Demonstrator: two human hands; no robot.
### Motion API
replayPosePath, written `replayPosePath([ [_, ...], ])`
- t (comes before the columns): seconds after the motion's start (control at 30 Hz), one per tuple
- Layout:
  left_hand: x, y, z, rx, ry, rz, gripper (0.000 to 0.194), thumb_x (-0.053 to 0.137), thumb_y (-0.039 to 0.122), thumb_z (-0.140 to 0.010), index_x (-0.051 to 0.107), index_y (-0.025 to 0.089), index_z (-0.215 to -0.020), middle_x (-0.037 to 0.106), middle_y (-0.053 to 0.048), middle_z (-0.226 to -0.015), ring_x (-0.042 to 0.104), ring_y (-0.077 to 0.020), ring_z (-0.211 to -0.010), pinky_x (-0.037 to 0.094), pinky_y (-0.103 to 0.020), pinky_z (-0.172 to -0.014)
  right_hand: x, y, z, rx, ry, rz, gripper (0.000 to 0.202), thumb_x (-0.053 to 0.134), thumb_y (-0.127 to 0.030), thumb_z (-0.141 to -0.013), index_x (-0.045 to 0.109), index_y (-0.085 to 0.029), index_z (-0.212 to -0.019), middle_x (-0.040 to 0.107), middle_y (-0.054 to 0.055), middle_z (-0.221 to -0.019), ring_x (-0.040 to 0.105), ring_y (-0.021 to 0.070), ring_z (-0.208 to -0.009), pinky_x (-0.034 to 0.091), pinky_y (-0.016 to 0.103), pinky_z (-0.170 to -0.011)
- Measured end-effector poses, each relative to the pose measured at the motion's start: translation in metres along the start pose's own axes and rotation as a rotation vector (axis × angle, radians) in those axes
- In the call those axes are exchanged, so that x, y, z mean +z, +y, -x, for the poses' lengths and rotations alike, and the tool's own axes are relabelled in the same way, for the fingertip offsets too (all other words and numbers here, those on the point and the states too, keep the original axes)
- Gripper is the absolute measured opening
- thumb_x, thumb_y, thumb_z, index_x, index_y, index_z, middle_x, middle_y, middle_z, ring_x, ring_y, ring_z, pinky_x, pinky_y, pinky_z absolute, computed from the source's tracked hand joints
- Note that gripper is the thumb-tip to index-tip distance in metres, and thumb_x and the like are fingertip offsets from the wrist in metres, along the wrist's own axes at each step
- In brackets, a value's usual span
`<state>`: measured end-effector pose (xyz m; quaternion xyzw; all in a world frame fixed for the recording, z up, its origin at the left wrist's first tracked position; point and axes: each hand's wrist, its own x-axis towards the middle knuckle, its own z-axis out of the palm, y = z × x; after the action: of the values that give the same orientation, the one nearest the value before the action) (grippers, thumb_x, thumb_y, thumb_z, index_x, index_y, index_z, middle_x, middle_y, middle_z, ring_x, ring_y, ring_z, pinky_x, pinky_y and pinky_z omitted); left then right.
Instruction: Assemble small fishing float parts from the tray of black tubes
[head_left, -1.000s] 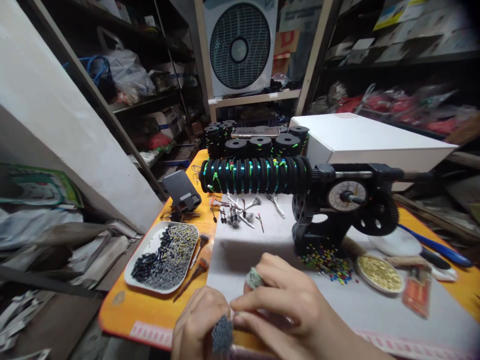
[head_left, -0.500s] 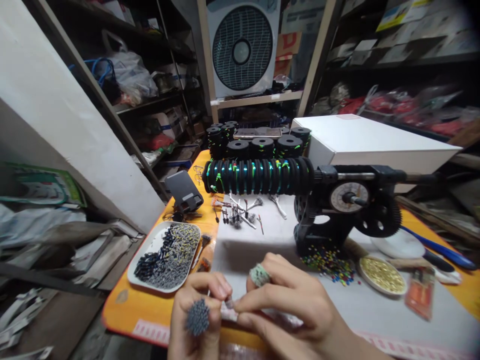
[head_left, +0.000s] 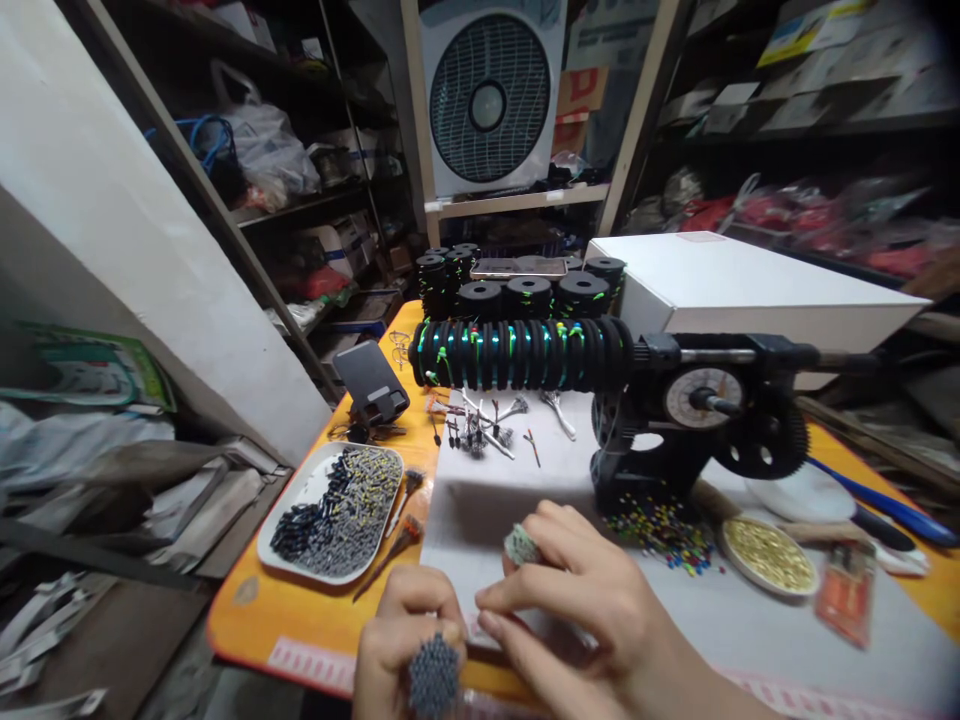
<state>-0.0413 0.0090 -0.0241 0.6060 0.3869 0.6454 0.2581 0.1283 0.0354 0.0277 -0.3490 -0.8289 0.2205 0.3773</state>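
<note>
My left hand [head_left: 405, 640] is closed around a tight bundle of thin grey rods [head_left: 435, 675], whose cut ends face me. Beside it my right hand [head_left: 577, 610] holds a pale green bundle [head_left: 521, 545] tucked behind its curled fingers. The thumb and forefinger tips of that hand are close together; I cannot make out whether anything small is between them. Both hands are over the front edge of the white sheet [head_left: 517, 500]. To their left is a white tray [head_left: 300, 488] with many small grey, dark and yellow-marked pieces.
A hand winding machine [head_left: 652, 420] carries a row of black coil formers [head_left: 521, 355]. Coloured beads [head_left: 664, 530] and a dish of gold pieces [head_left: 769, 555] lie right. Two brushes [head_left: 401, 540] lie by the tray. Behind stand black spools [head_left: 529, 295] and a white box [head_left: 750, 270].
My left hand has moved down and right with the grey bundle. My right fingertips have come away from the left hand's fingers. The view has shifted slightly.
</note>
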Motion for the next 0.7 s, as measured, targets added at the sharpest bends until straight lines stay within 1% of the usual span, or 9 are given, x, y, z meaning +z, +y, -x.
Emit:
replayPosePath([
  [0.07,0.004,0.001,0.002,-0.023,0.077,-0.027,0.033,0.063,0.043,-0.090,0.061,0.024,-0.063,0.054,0.002,-0.064,0.053,-0.0149,-0.059,0.043,-0.026,-0.059,0.000,0.000,0.000,-0.015,-0.007,0.007,0.019,0.057,-0.012,-0.089,0.072,-0.018,-0.078,0.052,0.002,-0.069,0.046,0.0188,-0.070,0.034,0.032,-0.064],
  [0.13,0.007,0.003,0.003,-0.059,0.110,-0.064,0.040,0.061,0.046,-0.091,0.057,0.023,-0.057,0.051,0.002,-0.063,0.051,-0.0151,-0.059,0.041,-0.027,-0.059,0.000,0.000,0.001,-0.020,-0.004,0.013,0.020,0.056,-0.012,-0.089,0.072,-0.018,-0.078,0.052,0.003,-0.070,0.046,0.0189,-0.071,0.034,0.032,-0.064],
  [0.2,0.007,0.004,0.002,-0.076,0.116,-0.087,0.046,0.059,0.048,-0.091,0.055,0.022,-0.053,0.050,0.001,-0.062,0.050,-0.0152,-0.058,0.040,-0.028,-0.057,0.001,0.000,0.001,-0.030,-0.001,0.014,0.020,0.056,-0.013,-0.090,0.072,-0.019,-0.078,0.053,0.003,-0.070,0.046,0.0191,-0.072,0.034,0.032,-0.064],
  [0.23,0.006,0.005,0.001,-0.073,0.085,-0.083,0.046,0.058,0.048,-0.091,0.056,0.022,-0.053,0.051,0.001,-0.061,0.051,-0.0153,-0.057,0.040,-0.027,-0.056,0.001,0.000,0.001,-0.035,0.000,0.016,0.020,0.056,-0.013,-0.090,0.072,-0.019,-0.077,0.053,0.003,-0.070,0.046,0.0192,-0.071,0.034,0.032,-0.063],
  [0.33,0.002,0.004,-0.001,-0.054,0.003,-0.052,0.042,0.059,0.042,-0.092,0.060,0.023,-0.055,0.053,0.000,-0.061,0.053,-0.0154,-0.058,0.041,-0.026,-0.054,0.000,-0.001,0.001,-0.047,0.005,0.017,0.020,0.057,-0.013,-0.089,0.072,-0.018,-0.077,0.054,0.003,-0.069,0.047,0.0192,-0.071,0.035,0.032,-0.063],
  [0.37,0.002,0.004,-0.001,-0.056,0.016,-0.042,0.040,0.059,0.041,-0.092,0.060,0.022,-0.056,0.053,0.001,-0.062,0.052,-0.0152,-0.058,0.041,-0.026,-0.054,0.000,-0.001,0.000,-0.047,0.004,0.016,0.020,0.057,-0.013,-0.089,0.072,-0.018,-0.077,0.054,0.003,-0.069,0.047,0.0192,-0.071,0.035,0.032,-0.062],
  [0.5,0.012,0.005,0.002,-0.072,0.164,0.015,0.036,0.061,0.038,-0.092,0.055,0.022,-0.059,0.051,0.002,-0.065,0.050,-0.0151,-0.059,0.038,-0.028,-0.056,0.000,-0.002,-0.001,-0.043,0.024,0.014,0.021,0.057,-0.012,-0.088,0.074,-0.018,-0.077,0.054,0.004,-0.067,0.048,0.0196,-0.069,0.035,0.032,-0.060],
  [0.6,0.020,0.008,0.004,-0.040,0.201,0.049,0.026,0.060,0.035,-0.093,0.058,0.024,-0.068,0.052,0.003,-0.067,0.050,-0.0150,-0.061,0.038,-0.027,-0.058,-0.002,-0.001,0.000,-0.045,0.047,-0.027,0.019,0.060,-0.013,-0.089,0.076,-0.019,-0.079,0.054,0.004,-0.066,0.048,0.0193,-0.067,0.036,0.032,-0.060],
  [0.7,0.024,0.007,0.005,-0.027,0.200,0.073,0.017,0.058,0.033,-0.094,0.059,0.026,-0.078,0.053,0.004,-0.068,0.048,-0.0144,-0.060,0.038,-0.026,-0.057,-0.005,0.001,0.000,-0.063,0.051,-0.099,0.015,0.064,-0.014,-0.089,0.078,-0.020,-0.086,0.053,0.003,-0.065,0.048,0.0183,-0.066,0.038,0.031,-0.061],
])
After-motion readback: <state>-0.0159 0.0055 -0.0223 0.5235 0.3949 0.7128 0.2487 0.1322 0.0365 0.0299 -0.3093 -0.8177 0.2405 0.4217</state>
